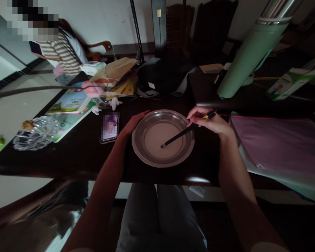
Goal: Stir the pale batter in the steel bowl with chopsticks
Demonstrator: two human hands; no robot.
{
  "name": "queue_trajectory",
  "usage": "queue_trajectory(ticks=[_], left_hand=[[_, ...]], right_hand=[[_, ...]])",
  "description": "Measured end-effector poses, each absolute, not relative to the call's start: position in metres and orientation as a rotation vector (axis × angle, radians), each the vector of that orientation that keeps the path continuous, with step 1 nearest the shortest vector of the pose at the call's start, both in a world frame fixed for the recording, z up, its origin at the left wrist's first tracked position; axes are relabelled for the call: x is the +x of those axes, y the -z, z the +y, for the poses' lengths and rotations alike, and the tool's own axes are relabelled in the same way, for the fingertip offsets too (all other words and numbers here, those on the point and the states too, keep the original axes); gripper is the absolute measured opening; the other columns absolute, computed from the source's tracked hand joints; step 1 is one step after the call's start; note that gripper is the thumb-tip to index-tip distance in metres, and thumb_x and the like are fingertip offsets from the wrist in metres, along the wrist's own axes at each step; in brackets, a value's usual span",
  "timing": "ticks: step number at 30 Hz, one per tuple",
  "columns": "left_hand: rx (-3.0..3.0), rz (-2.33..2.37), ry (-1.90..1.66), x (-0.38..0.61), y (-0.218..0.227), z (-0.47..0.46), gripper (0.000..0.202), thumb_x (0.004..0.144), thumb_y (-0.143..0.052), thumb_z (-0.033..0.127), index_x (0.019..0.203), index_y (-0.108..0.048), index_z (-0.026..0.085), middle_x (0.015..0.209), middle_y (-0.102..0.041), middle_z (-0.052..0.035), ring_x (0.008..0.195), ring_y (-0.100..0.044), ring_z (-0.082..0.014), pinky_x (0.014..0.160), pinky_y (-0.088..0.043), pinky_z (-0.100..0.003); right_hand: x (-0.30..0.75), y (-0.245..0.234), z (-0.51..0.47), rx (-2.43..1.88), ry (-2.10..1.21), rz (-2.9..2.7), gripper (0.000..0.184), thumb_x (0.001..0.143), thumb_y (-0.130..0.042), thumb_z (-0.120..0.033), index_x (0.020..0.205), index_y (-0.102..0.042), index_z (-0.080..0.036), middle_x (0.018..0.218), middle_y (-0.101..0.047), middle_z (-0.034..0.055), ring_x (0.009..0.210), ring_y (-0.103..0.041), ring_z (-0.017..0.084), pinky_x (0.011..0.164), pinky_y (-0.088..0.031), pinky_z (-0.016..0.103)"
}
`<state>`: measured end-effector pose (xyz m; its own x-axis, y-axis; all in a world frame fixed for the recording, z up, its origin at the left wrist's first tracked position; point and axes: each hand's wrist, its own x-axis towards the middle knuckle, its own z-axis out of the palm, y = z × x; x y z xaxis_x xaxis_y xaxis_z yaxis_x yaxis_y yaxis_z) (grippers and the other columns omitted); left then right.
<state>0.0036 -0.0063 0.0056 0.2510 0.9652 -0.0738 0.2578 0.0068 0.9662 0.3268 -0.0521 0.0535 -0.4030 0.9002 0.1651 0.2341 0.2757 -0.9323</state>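
Note:
A round metal basin (162, 163) stands on the dark table in front of me, and its middle looks pale and cloudy. My left hand (134, 124) lies along its left outer side with the fingers stretched out; the thumb is hard to see. Over the right rim, my right hand (205, 119) is closed around a slim black brush (180, 134) with a yellow band. The brush slants down to the left, its small pale tip over the basin's middle. Whether the tip touches the surface there, I cannot tell.
Left of the basin lie a phone (110, 127), books (70, 101) and a glass dish (38, 133). A black bag (162, 78) is behind it. To the right are a green flask (252, 61) and a pinkish folder (278, 143). A person in stripes (59, 52) sits beyond.

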Motion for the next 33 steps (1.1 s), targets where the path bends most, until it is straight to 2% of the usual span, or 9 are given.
queue_trajectory(ticks=[5,9,11,14,17,22,27,30,33], left_hand=[[1.497,1.239,-0.825,0.003,-0.005,-0.006,0.051,0.088,-0.049,0.047,0.123,-0.069,0.015,0.120,-0.072,-0.0072,0.118,-0.059,-0.0284,0.100,-0.046,-0.037],[1.510,1.363,-0.762,0.000,-0.003,-0.002,0.047,0.089,-0.047,0.048,0.100,-0.076,0.013,0.096,-0.076,-0.0052,0.097,-0.065,-0.0247,0.089,-0.050,-0.033],[1.521,1.397,-0.751,-0.001,-0.002,-0.001,0.047,0.089,-0.046,0.048,0.097,-0.076,0.012,0.095,-0.076,-0.0054,0.094,-0.064,-0.0237,0.088,-0.050,-0.032],[1.524,1.315,-0.761,-0.001,-0.002,-0.001,0.048,0.090,-0.046,0.046,0.111,-0.073,0.013,0.111,-0.074,-0.0065,0.105,-0.063,-0.0248,0.093,-0.048,-0.033],[1.491,1.235,-0.793,0.001,-0.002,-0.002,0.054,0.090,-0.046,0.046,0.130,-0.064,0.015,0.128,-0.068,-0.0080,0.117,-0.059,-0.0268,0.099,-0.046,-0.035],[1.423,1.251,-0.815,0.004,-0.003,-0.004,0.064,0.088,-0.048,0.050,0.142,-0.053,0.014,0.132,-0.065,-0.0114,0.118,-0.060,-0.0274,0.101,-0.046,-0.038],[1.476,1.237,-0.811,0.005,-0.007,-0.006,0.049,0.089,-0.048,0.043,0.123,-0.068,0.013,0.118,-0.072,-0.0077,0.114,-0.060,-0.0262,0.098,-0.047,-0.035],[1.491,1.329,-0.785,0.002,-0.006,-0.004,0.043,0.089,-0.048,0.044,0.102,-0.074,0.013,0.098,-0.075,-0.0051,0.098,-0.064,-0.0232,0.088,-0.049,-0.031],[1.475,1.392,-0.760,0.000,-0.003,-0.003,0.043,0.088,-0.048,0.048,0.084,-0.072,0.013,0.080,-0.072,-0.0034,0.082,-0.063,-0.0200,0.078,-0.049,-0.029]], right_hand=[[0.302,-0.047,-0.051,-0.934,-1.165,-1.824,0.008,0.085,-0.064,-0.028,0.089,-0.064,-0.021,0.078,-0.073,0.0018,0.074,-0.066,0.015,0.063,-0.045,0.027],[0.314,-0.046,-0.047,-1.020,-1.053,-1.745,0.009,0.085,-0.064,-0.028,0.091,-0.064,-0.021,0.078,-0.071,0.0017,0.072,-0.065,0.015,0.060,-0.043,0.027],[0.326,-0.049,-0.048,-1.070,-1.018,-1.730,0.010,0.085,-0.065,-0.028,0.091,-0.064,-0.021,0.075,-0.071,0.0015,0.068,-0.063,0.014,0.056,-0.040,0.026],[0.333,-0.054,-0.050,-1.091,-1.094,-1.770,0.011,0.085,-0.065,-0.030,0.089,-0.065,-0.020,0.074,-0.072,0.0022,0.066,-0.063,0.015,0.052,-0.036,0.026],[0.322,-0.055,-0.054,-1.035,-1.187,-1.829,0.011,0.085,-0.065,-0.031,0.088,-0.065,-0.021,0.075,-0.073,0.0025,0.071,-0.065,0.016,0.054,-0.039,0.026],[0.300,-0.049,-0.051,-0.962,-1.150,-1.815,0.011,0.084,-0.065,-0.031,0.088,-0.063,-0.021,0.078,-0.072,0.0019,0.073,-0.066,0.016,0.063,-0.045,0.029],[0.323,-0.050,-0.048,-1.056,-1.034,-1.738,0.013,0.084,-0.066,-0.034,0.089,-0.064,-0.021,0.076,-0.071,0.0022,0.069,-0.065,0.016,0.057,-0.042,0.027],[0.331,-0.053,-0.050,-1.079,-1.097,-1.780,0.015,0.084,-0.066,-0.035,0.088,-0.065,-0.021,0.074,-0.071,0.0027,0.067,-0.064,0.015,0.052,-0.037,0.026],[0.319,-0.053,-0.053,-1.019,-1.175,-1.814,0.014,0.085,-0.066,-0.033,0.088,-0.065,-0.020,0.076,-0.072,0.0030,0.071,-0.066,0.016,0.056,-0.040,0.026]])
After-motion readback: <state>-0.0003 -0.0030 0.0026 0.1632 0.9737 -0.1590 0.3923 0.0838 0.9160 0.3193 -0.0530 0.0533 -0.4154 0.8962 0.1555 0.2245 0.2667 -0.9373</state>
